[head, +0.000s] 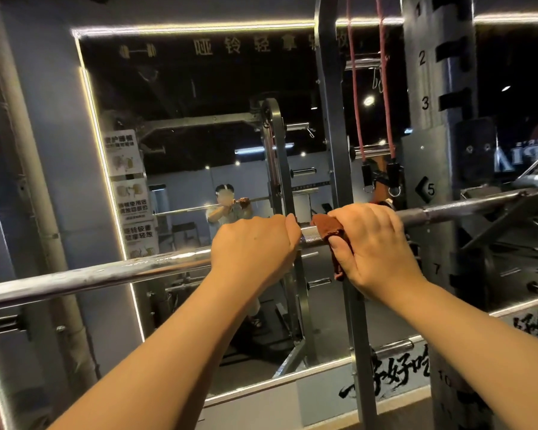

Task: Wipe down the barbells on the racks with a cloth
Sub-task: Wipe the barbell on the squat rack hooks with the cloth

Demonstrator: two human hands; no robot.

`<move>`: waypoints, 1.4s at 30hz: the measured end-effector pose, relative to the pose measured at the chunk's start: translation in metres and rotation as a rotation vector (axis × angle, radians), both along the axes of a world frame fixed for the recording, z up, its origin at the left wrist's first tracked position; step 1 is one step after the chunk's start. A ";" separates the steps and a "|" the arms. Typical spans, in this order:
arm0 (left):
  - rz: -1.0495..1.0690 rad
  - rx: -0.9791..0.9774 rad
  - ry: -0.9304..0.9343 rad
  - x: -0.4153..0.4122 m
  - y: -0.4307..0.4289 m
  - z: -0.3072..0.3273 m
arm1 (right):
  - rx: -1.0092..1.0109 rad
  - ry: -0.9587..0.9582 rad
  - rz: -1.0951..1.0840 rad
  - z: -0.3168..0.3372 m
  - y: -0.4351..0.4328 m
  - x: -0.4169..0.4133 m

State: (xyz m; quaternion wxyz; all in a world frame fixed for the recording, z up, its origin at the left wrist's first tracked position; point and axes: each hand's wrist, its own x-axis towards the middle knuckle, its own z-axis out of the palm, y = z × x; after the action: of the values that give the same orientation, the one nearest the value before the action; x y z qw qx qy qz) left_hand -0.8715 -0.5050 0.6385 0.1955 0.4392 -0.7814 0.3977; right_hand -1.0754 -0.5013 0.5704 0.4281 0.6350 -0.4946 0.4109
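A long steel barbell (106,274) runs across the head view from lower left to upper right, resting on the rack. My left hand (255,246) grips the bar from above near its middle. Just to the right, my right hand (376,243) grips a reddish-brown cloth (326,228) wrapped over the bar, and one end of the cloth hangs down below my fingers. A short knurled stretch of bar shows between my two hands. The bar's right part (463,207) continues past a rack post.
A numbered rack upright (438,103) stands at the right, a slimmer grey post (333,119) ahead. Red resistance bands (385,88) hang between them. A large wall mirror (199,135) behind the bar reflects a person and more racks. A grey column (28,181) stands left.
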 end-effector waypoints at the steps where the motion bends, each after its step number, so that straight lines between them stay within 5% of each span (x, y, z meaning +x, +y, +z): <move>1: 0.008 0.006 0.008 0.000 -0.001 0.000 | 0.009 0.000 0.007 0.005 0.001 -0.002; 6: -0.013 -0.019 -0.014 0.001 -0.006 -0.002 | 0.170 -0.100 -0.018 0.046 0.004 -0.007; 13: -0.019 0.004 0.020 0.001 -0.006 0.000 | -0.058 -0.206 -0.028 -0.004 -0.002 0.003; 21: -0.014 0.036 0.041 0.000 -0.009 -0.001 | 0.130 -0.085 0.001 0.038 0.008 -0.029; 28: -0.008 0.044 0.080 -0.001 -0.010 -0.001 | 0.019 -0.372 -0.126 0.016 0.001 0.013; 36: -0.010 0.021 0.009 0.000 -0.013 -0.003 | 0.240 -0.021 -0.055 0.031 0.022 -0.035; 42: 0.008 0.022 0.021 0.000 -0.013 -0.003 | 0.128 -0.151 -0.093 0.022 0.019 -0.063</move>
State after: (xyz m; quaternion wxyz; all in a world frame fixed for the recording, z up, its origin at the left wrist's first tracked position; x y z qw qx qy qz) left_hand -0.8711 -0.5181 0.6357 0.1974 0.4487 -0.7819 0.3852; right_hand -1.1384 -0.4825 0.5926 0.3671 0.6045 -0.5796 0.4047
